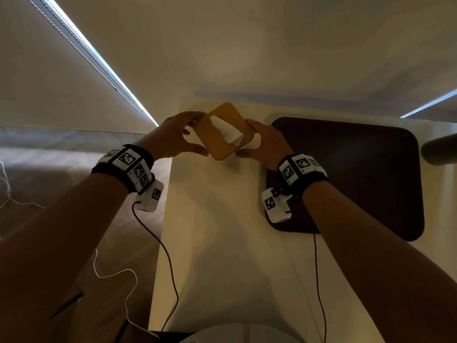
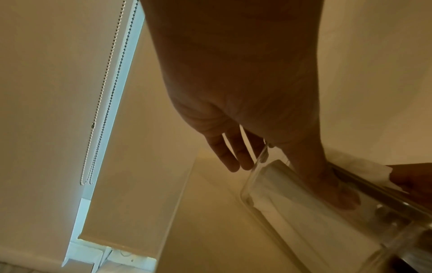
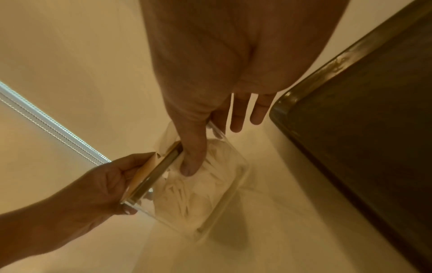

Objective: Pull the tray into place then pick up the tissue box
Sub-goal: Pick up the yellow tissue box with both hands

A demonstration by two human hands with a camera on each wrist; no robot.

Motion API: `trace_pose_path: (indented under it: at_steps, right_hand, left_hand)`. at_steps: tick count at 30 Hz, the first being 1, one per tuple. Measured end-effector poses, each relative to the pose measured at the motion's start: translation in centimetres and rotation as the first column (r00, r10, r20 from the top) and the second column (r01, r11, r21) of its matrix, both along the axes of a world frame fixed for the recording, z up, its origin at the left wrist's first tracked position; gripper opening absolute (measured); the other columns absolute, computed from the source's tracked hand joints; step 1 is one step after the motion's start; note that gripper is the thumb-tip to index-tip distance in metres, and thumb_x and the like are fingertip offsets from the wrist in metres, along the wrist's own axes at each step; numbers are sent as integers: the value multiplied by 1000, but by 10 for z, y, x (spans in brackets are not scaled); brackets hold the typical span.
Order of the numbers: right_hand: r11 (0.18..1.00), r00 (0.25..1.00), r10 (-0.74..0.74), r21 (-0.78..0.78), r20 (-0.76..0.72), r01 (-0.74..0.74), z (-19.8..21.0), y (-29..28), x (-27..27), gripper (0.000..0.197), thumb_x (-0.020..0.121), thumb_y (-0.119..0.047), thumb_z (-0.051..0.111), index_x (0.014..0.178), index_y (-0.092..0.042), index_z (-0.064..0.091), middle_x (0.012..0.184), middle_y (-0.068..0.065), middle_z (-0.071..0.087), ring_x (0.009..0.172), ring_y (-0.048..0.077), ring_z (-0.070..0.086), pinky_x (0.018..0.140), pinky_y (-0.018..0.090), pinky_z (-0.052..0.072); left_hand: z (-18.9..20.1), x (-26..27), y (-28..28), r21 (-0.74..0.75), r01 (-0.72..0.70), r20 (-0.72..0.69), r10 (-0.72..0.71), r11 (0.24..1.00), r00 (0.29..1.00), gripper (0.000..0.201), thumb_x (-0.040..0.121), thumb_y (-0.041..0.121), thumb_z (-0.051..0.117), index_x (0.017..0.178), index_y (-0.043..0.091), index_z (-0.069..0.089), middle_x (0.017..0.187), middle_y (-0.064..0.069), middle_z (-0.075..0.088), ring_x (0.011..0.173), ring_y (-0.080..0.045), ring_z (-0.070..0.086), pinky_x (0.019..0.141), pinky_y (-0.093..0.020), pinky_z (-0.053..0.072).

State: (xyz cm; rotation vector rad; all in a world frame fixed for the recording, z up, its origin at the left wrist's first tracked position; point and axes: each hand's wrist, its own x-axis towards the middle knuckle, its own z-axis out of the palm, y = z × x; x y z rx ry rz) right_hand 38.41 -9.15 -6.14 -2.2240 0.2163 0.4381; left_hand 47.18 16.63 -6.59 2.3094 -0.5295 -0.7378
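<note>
Right wrist only: tissue box [image 3: 187, 194] walls transparent

Both hands [image 1: 173, 137] [image 1: 265, 144] curled, arms outstretched.

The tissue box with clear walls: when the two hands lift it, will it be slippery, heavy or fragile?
The tissue box has smooth, clear, hard-looking walls, so it is probably slippery and stiff. It holds only tissues, so it is likely light. The left hand and right hand grip opposite sides, which should steady it.
</note>
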Motion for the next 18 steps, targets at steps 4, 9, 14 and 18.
trace_pose_path:
  at_steps: [4, 9, 14, 18]
  right_hand:
    - [974, 974, -224, 31, -42, 225, -8, 18, -23, 119, 59, -43, 90, 151, -17, 19, 153, 8, 35, 139, 30, 31, 113, 52, 29]
    - [898, 899, -428, 76, -89, 434, -20, 69, -50, 136, 54, -50, 90, 153, -23, 0, 161, 5, 15, 146, 25, 15, 118, 49, 22]
    - [833, 841, -541, 121, -29, 540, -23, 89, -47, 131, 59, -48, 88, 152, -26, -1, 159, 4, 17, 145, 24, 19, 117, 48, 25]
    - [871, 874, -483, 135, 53, 473, -25, 80, -48, 125, 60, -49, 87, 151, -32, 3, 154, 3, 28, 139, 25, 33, 109, 54, 37]
  left_hand:
    - [3, 18, 0, 52, 117, -20, -117, 992, 993, 113, 57, 42, 90, 151, 33, 28, 144, 1, 48, 118, -12, 48, 97, -31, 45]
    - [10, 39, -15, 147, 301, -110, -287, 942, 952, 119, 63, 21, 91, 156, 33, 16, 151, -4, 43, 121, -14, 44, 100, -33, 38]
    - [15, 42, -25, 198, 364, -77, -356, 910, 931, 117, 64, 29, 91, 156, 31, 18, 149, -6, 47, 131, -29, 48, 107, -46, 40]
    - [13, 35, -23, 164, 330, -41, -328, 930, 944, 110, 65, 26, 90, 154, 28, 24, 146, -8, 51, 129, -31, 49, 107, -44, 39]
